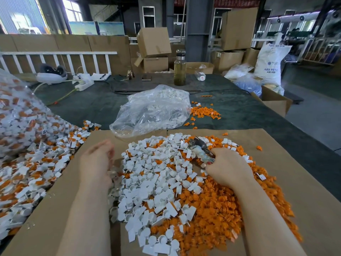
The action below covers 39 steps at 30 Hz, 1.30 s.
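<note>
Two bare forearms reach over a flat sheet of brown cardboard [304, 182] heaped with small moulded parts. The right hand [227, 167] wraps its fingers round the handles of a pair of worn metal pliers with bluish grips [201, 150]. The nose of the pliers points up and away from the hand, toward the far edge of the heap. Held this way, the tool seems ready to nip or press a part brought to it.

The left hand [96, 159] is blurred. Its fingertips dip into the edge of a pile of white plastic tag pieces [153, 182] just to its right, probably to fetch one. Whether they pinch anything cannot be told. Beneath and nearer than the right hand lies a pile of orange plastic plugs [212, 209]. It touches the white pile, so both kinds sit within easy reach.

Left of the left hand spills a large clear sack of joined white-and-orange pieces [18, 126], likely finished work. Beyond both hands, on a dark green table cover [239, 111], lie a crumpled clear plastic bag of white parts [151, 109] and a small scatter of orange plugs [204, 111]. Farther off stands a tall glass bottle of yellowish liquid [180, 69].

Loose parts crowd round the right wrist. A careless sweep there could push them off the cardboard.
</note>
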Available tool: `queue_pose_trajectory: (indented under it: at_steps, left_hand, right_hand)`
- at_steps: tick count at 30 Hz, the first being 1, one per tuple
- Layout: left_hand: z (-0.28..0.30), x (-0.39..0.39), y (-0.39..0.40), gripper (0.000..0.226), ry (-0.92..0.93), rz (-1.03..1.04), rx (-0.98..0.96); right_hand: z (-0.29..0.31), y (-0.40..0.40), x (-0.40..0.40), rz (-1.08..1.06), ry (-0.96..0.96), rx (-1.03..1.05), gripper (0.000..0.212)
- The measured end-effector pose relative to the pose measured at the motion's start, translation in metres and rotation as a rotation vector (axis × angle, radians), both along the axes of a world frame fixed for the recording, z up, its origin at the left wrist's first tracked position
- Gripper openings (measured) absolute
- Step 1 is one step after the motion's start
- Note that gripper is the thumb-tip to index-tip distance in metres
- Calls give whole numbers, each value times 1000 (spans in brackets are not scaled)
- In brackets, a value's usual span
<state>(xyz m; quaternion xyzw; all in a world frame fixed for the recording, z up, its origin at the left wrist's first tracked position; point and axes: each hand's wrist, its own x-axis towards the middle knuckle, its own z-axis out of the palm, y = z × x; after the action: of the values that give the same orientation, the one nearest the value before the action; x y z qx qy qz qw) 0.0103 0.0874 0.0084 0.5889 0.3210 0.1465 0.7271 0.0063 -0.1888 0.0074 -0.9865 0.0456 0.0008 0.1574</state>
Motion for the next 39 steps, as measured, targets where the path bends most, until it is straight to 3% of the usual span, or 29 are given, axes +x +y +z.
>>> queue_pose_trajectory:
  at_steps: [4, 6, 11, 15, 19, 25, 39]
  left_hand:
    - [-8, 5, -16, 32, 389, -333, 797]
    - [-12, 6, -23, 40, 532, -444, 1028]
    - [-14, 6, -38, 41, 203, -615, 919]
    - [-15, 7, -50, 40, 43, -682, 986]
    - [-16, 8, -53, 33, 12, -648, 1066]
    - [-16, 7, -50, 28, -9, -610, 1033]
    - [-8, 4, -52, 12, -123, -471, 747]
  right_hand:
    - [3, 5, -2, -40, 3, -4, 18]
    - [4, 6, -3, -75, -8, 23, 18]
    - [11, 8, -11, -196, -101, 136, 9]
    - [21, 12, -20, -249, -112, 106, 32]
    - [24, 16, -24, -267, -72, 57, 42]
    - [12, 15, -15, -266, -47, 26, 40]
    - [-12, 14, 0, -243, -107, -68, 34]
